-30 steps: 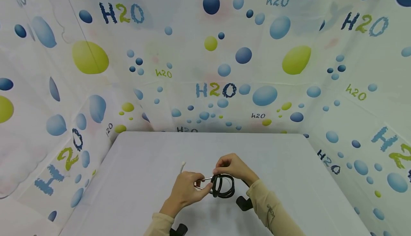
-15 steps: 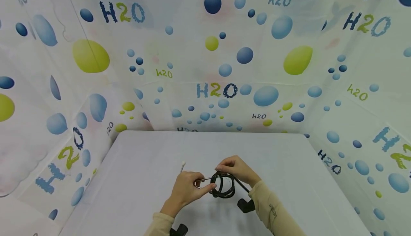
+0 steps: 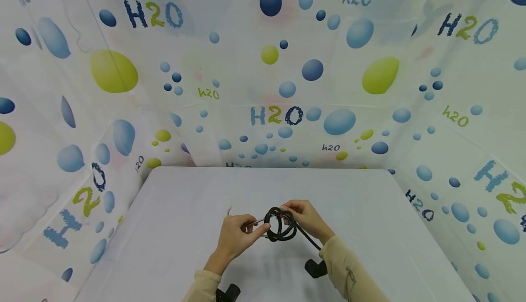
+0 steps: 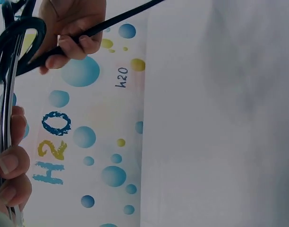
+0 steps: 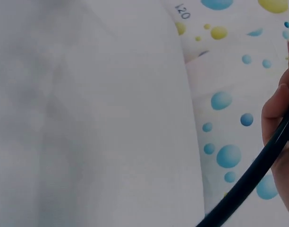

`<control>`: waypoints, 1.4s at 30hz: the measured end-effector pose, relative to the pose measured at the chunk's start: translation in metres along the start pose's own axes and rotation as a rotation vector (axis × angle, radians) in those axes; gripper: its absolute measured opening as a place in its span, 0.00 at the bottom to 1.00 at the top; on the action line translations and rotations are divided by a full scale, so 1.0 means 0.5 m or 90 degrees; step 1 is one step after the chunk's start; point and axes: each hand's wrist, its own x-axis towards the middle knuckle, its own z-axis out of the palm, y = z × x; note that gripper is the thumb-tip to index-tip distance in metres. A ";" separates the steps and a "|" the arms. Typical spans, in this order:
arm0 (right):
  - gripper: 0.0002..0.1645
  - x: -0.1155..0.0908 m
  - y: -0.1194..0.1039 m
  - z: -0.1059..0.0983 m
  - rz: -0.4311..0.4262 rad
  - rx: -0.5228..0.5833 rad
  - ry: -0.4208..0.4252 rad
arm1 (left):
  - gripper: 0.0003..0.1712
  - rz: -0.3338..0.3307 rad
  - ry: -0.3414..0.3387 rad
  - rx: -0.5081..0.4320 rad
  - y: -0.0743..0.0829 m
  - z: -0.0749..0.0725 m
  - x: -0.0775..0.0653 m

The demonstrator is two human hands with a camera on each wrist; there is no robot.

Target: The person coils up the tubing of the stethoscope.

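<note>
My left hand (image 3: 240, 238) grips the metal ear tubes (image 4: 10, 94) of a stethoscope, with a pale tip (image 3: 228, 210) rising behind the hand in the head view. The black tubing (image 3: 283, 237) is wound in several loops around the metal tubes, just beyond the left fingertips. At the upper right of these loops, my right hand (image 3: 306, 219) pinches the tubing. A straight length of tube (image 5: 250, 183) runs from there back past the right wrist. Its far end is hidden by the sleeve.
A white table (image 3: 185, 192) lies beneath both hands. Behind it and at both sides hangs a white curtain (image 3: 230, 55) printed with blue and green drops. Black wrist camera mounts (image 3: 315, 268) sit by each sleeve.
The coil has been lifted and shifted slightly left. My right hand has moved a little right along its edge, and the straight tube now shows more. The left hand keeps its grip.
</note>
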 end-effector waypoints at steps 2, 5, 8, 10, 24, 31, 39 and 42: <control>0.13 -0.001 0.003 0.005 0.001 -0.007 0.015 | 0.20 -0.010 0.026 0.018 0.000 -0.002 0.004; 0.13 -0.003 0.005 0.013 -0.004 -0.037 0.034 | 0.21 -0.033 0.063 0.056 0.001 -0.005 0.012; 0.12 -0.008 0.000 0.021 -0.004 -0.062 0.035 | 0.19 -0.067 0.095 0.091 0.003 -0.010 0.022; 0.11 -0.013 -0.007 0.027 0.004 -0.079 0.029 | 0.17 -0.094 0.114 0.111 0.005 -0.014 0.028; 0.13 -0.029 -0.051 0.087 0.021 -0.188 0.033 | 0.20 -0.134 0.149 0.191 0.007 -0.007 0.028; 0.18 -0.041 -0.075 0.110 0.035 -0.216 0.024 | 0.21 -0.115 0.176 0.208 0.013 0.000 0.024; 0.23 -0.056 -0.123 0.134 0.098 -0.227 0.030 | 0.23 -0.097 0.199 0.263 0.017 0.003 0.019; 0.23 -0.066 -0.141 0.141 0.115 -0.244 -0.003 | 0.24 -0.093 0.208 0.285 0.016 -0.001 0.019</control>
